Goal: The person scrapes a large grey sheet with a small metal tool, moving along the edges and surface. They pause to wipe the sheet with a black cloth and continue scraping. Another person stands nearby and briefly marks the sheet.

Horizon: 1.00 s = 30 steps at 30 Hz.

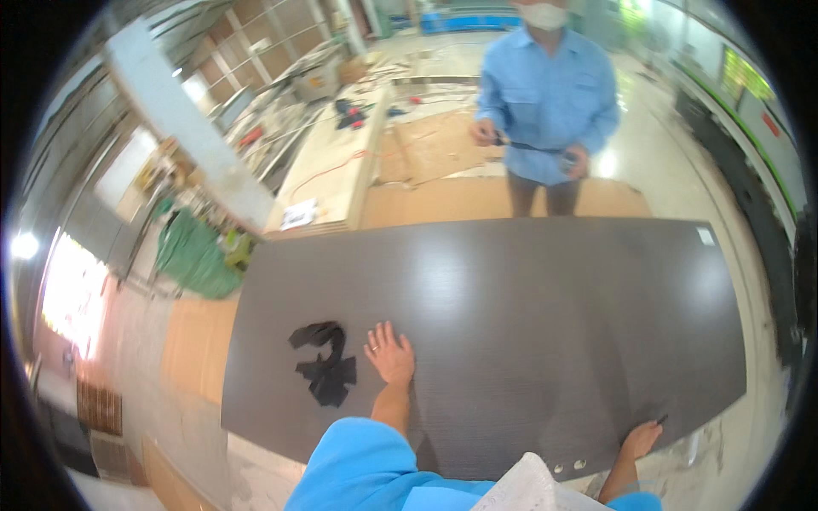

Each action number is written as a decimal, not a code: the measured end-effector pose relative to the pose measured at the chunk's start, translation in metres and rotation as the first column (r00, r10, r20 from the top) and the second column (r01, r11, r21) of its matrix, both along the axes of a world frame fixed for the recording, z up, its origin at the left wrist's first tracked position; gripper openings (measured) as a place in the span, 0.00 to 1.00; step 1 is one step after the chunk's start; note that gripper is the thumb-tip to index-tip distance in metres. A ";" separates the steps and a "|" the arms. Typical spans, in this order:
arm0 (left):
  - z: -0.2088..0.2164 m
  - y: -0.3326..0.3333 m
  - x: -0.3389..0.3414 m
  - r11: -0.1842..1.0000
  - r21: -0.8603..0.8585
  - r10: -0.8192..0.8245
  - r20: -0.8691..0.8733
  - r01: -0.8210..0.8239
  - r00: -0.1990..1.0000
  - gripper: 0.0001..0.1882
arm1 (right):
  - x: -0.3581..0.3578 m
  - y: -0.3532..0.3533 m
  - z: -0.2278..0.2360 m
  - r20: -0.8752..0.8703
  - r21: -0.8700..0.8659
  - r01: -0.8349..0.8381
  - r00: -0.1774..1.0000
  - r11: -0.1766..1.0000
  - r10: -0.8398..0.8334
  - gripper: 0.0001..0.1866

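A large dark grey-brown wood-grain panel lies flat before me. My left hand rests on it palm down, fingers stretched and spread, holding nothing. Just left of that hand lies a crumpled black cloth, apart from the fingers. At the panel's near right edge my right hand is closed around a small, thin dark object. Only its tip shows past the fingers, too small to make out its kind.
Across the panel stands a person in a light blue shirt and mask, a dark strip between the hands. Stacked pale boards are at the far left, near a pillar. A green sack sits left. Two round holes mark the near edge.
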<state>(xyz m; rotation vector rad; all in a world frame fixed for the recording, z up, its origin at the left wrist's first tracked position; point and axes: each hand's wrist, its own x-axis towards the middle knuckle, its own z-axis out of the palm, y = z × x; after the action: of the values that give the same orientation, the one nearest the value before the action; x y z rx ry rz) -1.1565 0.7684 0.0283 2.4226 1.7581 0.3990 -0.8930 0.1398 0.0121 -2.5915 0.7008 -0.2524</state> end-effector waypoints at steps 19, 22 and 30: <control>0.004 0.000 0.008 0.998 -0.052 -0.026 -0.032 0.025 0.999 0.31 | -0.003 0.006 0.002 0.030 -0.127 0.121 0.993 0.985 -0.118 0.21; 0.002 0.001 0.005 0.999 -0.025 -0.030 -0.068 0.028 0.997 0.31 | -0.004 0.003 -0.002 0.075 -0.060 0.096 0.993 0.994 -0.091 0.22; -0.009 0.004 0.002 0.999 -0.037 0.012 -0.015 -0.012 1.000 0.31 | 0.003 0.002 -0.001 -0.047 -0.133 0.097 0.993 0.986 -0.104 0.24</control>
<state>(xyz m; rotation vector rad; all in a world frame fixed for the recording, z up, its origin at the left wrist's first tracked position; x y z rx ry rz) -1.1543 0.7727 0.0193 2.3968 1.7707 0.3480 -0.8899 0.1415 0.0106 -2.6994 0.8624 -0.2683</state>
